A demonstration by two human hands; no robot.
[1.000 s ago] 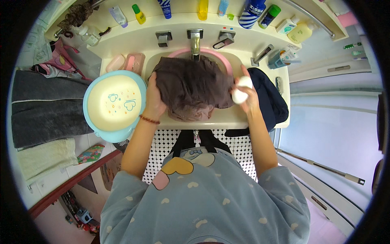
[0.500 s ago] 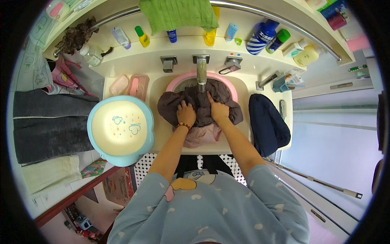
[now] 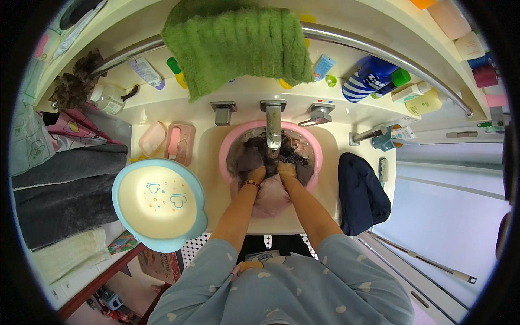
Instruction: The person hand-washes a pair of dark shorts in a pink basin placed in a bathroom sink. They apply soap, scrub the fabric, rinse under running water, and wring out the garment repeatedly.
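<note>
Both hands are down in a pink basin (image 3: pixel 318 157) that stands in the sink under the faucet (image 3: pixel 274 127). A dark brown garment (image 3: pixel 250 159) lies wet and mostly sunk in the water. My left hand (image 3: pixel 257 174), with a beaded bracelet at the wrist, pushes into the garment at the basin's near side. Close beside it my right hand (image 3: pixel 287 170) presses down too. The fingers of both hands are hidden by water and cloth. A pale pink cloth (image 3: pixel 271 198) hangs over the near rim between my forearms.
A blue-rimmed cream basin (image 3: pixel 162 203) stands on the left, near a pink soap dish (image 3: pixel 181 143). Folded navy cloth (image 3: pixel 362 189) lies on the right ledge. A green towel (image 3: pixel 238 51) hangs from the rail above, with bottles and tubes behind on the shelf.
The dark garment, heaped above the basin before, has gone down into the water. Both hands have sunk with it, and their fingers no longer show. The view has shifted.
</note>
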